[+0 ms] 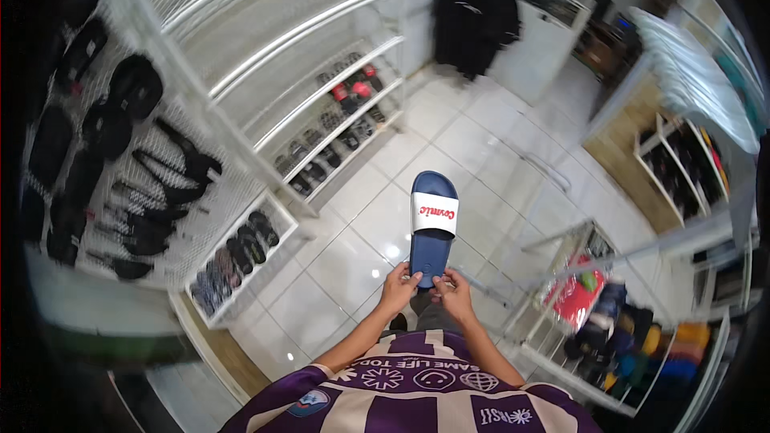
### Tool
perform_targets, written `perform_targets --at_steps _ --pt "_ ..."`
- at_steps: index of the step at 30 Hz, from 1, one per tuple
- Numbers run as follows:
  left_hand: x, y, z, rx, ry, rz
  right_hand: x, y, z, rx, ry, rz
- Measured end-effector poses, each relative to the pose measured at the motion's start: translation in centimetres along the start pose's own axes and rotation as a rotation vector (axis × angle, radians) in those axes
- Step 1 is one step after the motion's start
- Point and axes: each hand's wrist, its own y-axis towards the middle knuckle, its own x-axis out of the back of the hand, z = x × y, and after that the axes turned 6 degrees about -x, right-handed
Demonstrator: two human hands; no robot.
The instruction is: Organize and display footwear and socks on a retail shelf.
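A navy slide sandal [431, 228] with a white strap is held out in front of the person's chest, heel end toward them, above the glossy white tiled floor [353, 265]. The left hand [399, 282] and right hand [454, 289] both pinch its heel edge with curled fingers (thumbs on top). White shoe shelves [337, 124] stand to the left, a rack of dark bags [120, 160] beyond.
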Motion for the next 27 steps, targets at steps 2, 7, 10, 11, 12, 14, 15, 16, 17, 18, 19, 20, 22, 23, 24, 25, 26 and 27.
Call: perform_targets --at_steps 2,7,10,11,12,14,15,16,17,18,19,20,22,23,24,25,26,27 --pt "-2.8 -1.2 0.5 0.045 -0.032 0.109 3.0 -2.5 -1.6 0.016 0.044 -0.104" --pt "-10.3 -2.9 1.1 0.069 0.065 0.459 10.6 -8.5 -3.0 0.043 0.099 -0.326" --pt "-14.3 -4.3 0.5 0.072 0.156 0.625 13.1 -12.1 -3.4 0.029 0.151 -0.464" --pt "-16.1 -4.6 0.8 0.082 0.172 0.689 14.3 -13.2 -3.8 0.026 0.154 -0.491" --pt "-17.9 -5.0 1.2 0.071 0.205 0.737 15.5 -14.0 -4.4 0.023 0.199 -0.547" --pt "-22.3 -6.6 3.0 0.032 0.254 0.826 18.7 -15.6 -7.1 0.033 0.282 -0.632" --pt "-23.9 -7.3 3.8 -0.006 0.289 0.860 19.7 -16.8 -7.4 0.032 0.335 -0.669" --pt "-25.8 -7.6 4.5 -0.051 0.378 0.929 21.1 -18.0 -7.7 0.061 0.419 -0.665" --pt "-28.0 -8.7 5.0 -0.046 0.394 0.967 22.5 -19.1 -8.4 0.063 0.448 -0.694" --pt "-30.1 -9.8 5.3 -0.075 0.419 1.008 24.1 -19.8 -9.0 0.049 0.546 -0.727" --pt "-32.2 -10.6 5.7 -0.102 0.443 1.048 25.8 -20.6 -9.6 0.034 0.644 -0.759" --pt "-34.4 -11.1 6.3 -0.114 0.478 1.091 27.5 -21.3 -10.2 0.029 0.662 -0.763" --pt "-38.6 -11.9 7.8 -0.101 0.526 1.152 30.8 -22.0 -11.7 0.063 0.749 -0.801" --pt "-41.1 -12.4 8.5 -0.096 0.555 1.190 33.0 -22.4 -12.2 0.099 0.808 -0.827" --pt "-43.5 -13.0 9.6 -0.089 0.564 1.206 35.1 -23.0 -12.7 0.096 0.824 -0.839" --pt "-45.9 -13.6 10.9 -0.112 0.547 1.242 37.2 -23.5 -13.3 0.140 0.896 -0.880" --pt "-48.3 -14.0 12.1 -0.134 0.531 1.281 39.2 -23.8 -13.7 0.186 0.971 -0.923" --pt "-50.8 -14.5 13.3 -0.123 0.542 1.294 41.6 -24.0 -14.3 0.179 0.987 -0.934"
